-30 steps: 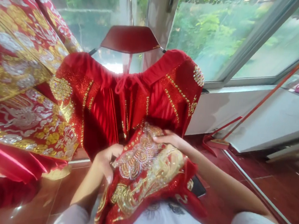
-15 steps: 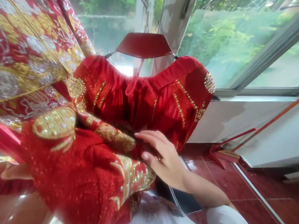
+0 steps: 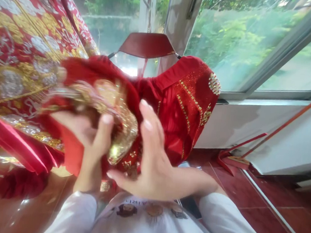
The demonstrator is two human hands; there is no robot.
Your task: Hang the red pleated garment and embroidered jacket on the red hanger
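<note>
A red garment (image 3: pixel 185 97) with gold bead trim hangs over a red chair (image 3: pixel 147 44) in front of me. My left hand (image 3: pixel 87 134) is closed on a bunched, gold-embroidered part of that red cloth (image 3: pixel 110 97), lifted to chest height. My right hand (image 3: pixel 151 156) is beside it with fingers stretched out, its palm against the bunched cloth. White sleeves cover both my arms.
A large red and gold embroidered fabric (image 3: pixel 21 56) hangs at the left. Windows (image 3: pixel 234 36) with a white sill run behind the chair. A red broom (image 3: pixel 254 148) leans at the right on the red tiled floor (image 3: pixel 261 214).
The embroidered part of the cloth was lifted from my lap and bunched up. My left hand came back into view gripping it, and my right hand rose to press against it.
</note>
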